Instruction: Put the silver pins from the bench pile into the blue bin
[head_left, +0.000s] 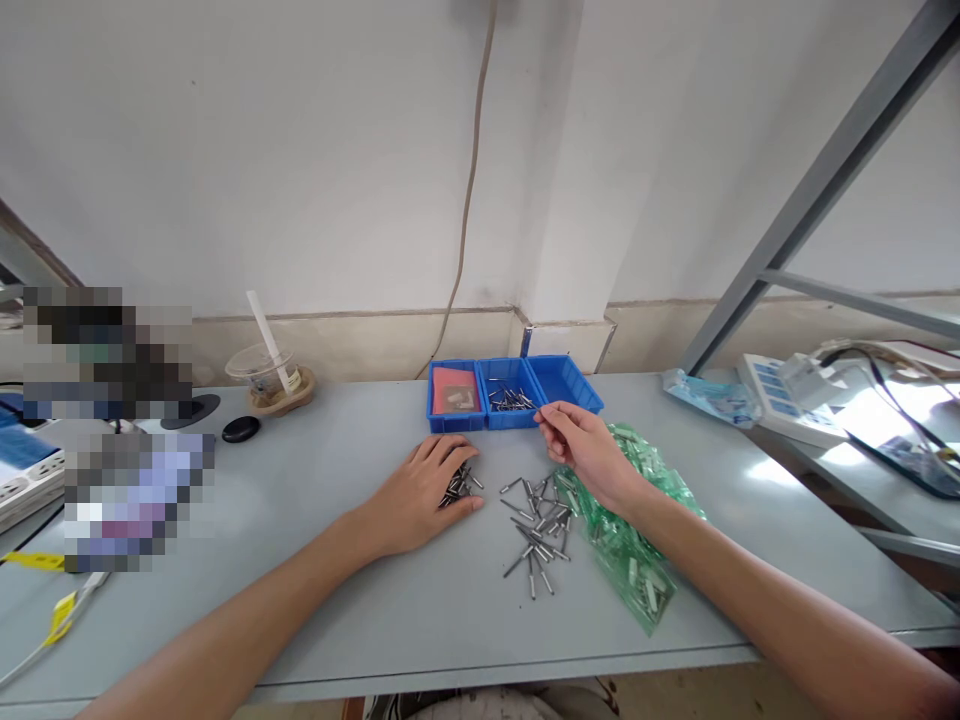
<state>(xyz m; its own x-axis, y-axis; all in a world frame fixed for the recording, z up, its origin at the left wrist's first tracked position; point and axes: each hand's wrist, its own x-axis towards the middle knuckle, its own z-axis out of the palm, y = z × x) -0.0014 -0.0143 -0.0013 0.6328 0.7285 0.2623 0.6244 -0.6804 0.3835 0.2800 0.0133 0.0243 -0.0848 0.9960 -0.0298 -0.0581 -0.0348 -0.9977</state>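
Observation:
My left hand (431, 487) rests on the table, thumb and fingers apart, cupped around a small heap of thin metal pins (461, 484); the palm hides part of it. My right hand (581, 445) is closed in a pinch at the front edge of the blue bins. Whatever its fingertips may hold is too small to make out. Loose metal pins with a thicker end (541, 530) lie scattered between both hands. More pins (511, 399) are in the middle blue bin (514, 421). Under my right wrist lies a green plastic bag (626, 560) with small parts inside.
The left blue bin (457, 423) holds a pink packet (452, 380); the right blue bin (566, 378) stands beside the middle one. A lidded cup with a straw (266, 372) and a black round object (241, 429) are to the left. Power strips (787, 400) and a metal frame stand right.

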